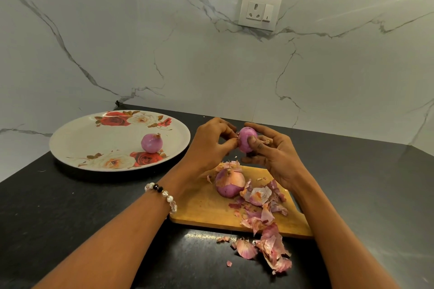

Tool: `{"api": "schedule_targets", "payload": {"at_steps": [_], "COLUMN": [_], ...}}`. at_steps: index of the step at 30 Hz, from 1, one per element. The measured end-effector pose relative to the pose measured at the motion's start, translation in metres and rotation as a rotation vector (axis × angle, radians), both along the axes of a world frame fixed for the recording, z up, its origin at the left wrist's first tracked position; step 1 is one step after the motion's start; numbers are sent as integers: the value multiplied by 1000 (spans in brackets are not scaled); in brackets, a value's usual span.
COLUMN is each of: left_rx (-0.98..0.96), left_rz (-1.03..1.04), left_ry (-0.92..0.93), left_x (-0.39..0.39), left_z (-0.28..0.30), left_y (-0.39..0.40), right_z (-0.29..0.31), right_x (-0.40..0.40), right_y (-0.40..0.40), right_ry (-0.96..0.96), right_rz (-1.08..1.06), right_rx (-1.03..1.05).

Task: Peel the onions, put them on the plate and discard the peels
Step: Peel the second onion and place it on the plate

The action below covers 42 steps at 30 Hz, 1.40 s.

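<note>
My right hand (272, 155) holds a purple onion (246, 139) above the wooden cutting board (199, 206), thumb across its front. My left hand (211, 145) pinches at the onion's left end, where a scrap of skin shows. A second onion (229, 183), still partly in its brownish skin, lies on the board. A peeled onion (152, 143) sits on the white floral plate (89, 141) at the left. Loose peels (265, 216) are heaped on the board's right side and spill onto the counter (270, 251).
The board and plate rest on a black countertop (70, 218). A marble-patterned wall rises behind, with a white socket and switch (259, 10). My left wrist wears a beaded bracelet (162, 192).
</note>
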<state>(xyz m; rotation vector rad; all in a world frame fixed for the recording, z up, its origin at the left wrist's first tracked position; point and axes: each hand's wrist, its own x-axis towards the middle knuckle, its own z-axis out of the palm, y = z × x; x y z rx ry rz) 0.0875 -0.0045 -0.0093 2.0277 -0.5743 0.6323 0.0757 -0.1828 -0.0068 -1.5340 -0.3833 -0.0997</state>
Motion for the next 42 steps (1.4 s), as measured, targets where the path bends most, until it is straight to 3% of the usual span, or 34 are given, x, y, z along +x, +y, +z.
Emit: {"api": "schedule_targets", "payload": {"at_steps": [6,14,18,23,28,30,35,42], "left_rx": [8,-369,-380,-273,-111,-134,-230,-366], "left_rz": [-56,-42,10,-95,-148,-116,-69,4], "left_ry": [127,325,285,200,-10,-46,25,140], "left_x": [2,1,1,-3,-10,-9,-10,-7], "left_z": [1,6,7,10,8,6,7,6], "left_y": [0,5,7,5,-2,-2,-2,-3], "right_z": [3,6,7,6,6,6,6,7], "right_x": [-2,-3,-3,-3,-2,-3,-4,-6], "right_y": [1,0,1,2,3,3,3,6], "right_ry": [12,55,72,109,149,183,200,179], "right_rz": [22,58,49,-13,-30,-27,-39,168], "right_rx": [42,183,217,219,137,98,-19,131]}}
